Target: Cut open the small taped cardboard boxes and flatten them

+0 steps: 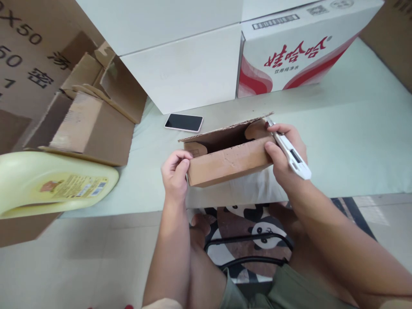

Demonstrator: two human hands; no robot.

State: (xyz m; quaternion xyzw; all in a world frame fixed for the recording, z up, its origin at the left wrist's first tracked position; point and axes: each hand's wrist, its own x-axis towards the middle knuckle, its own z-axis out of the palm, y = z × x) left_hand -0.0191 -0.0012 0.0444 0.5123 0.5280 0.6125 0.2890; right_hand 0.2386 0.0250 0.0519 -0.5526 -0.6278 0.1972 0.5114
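A small brown cardboard box [230, 165] is held between both hands above the front part of the cloth-covered surface, its slot-like opening facing up. My left hand [175, 175] is closed on the box's left end, thumb and fingers pinching the edge. At the opposite end, my right hand [285, 171] grips the box's corner with the thumb on its near side. That same hand also has a white utility knife [292, 156] in it, the tip pointing away from me near the far flap. The inside of the box is dark, so its contents cannot be made out.
A phone [184, 122] lies behind the box. White cartons [183, 75] and a red-and-white carton [289, 60] stand at the back. Opened cardboard boxes [109, 128] and a pale yellow bottle [58, 182] are on the left. The surface's edge [128, 213] runs before my knees.
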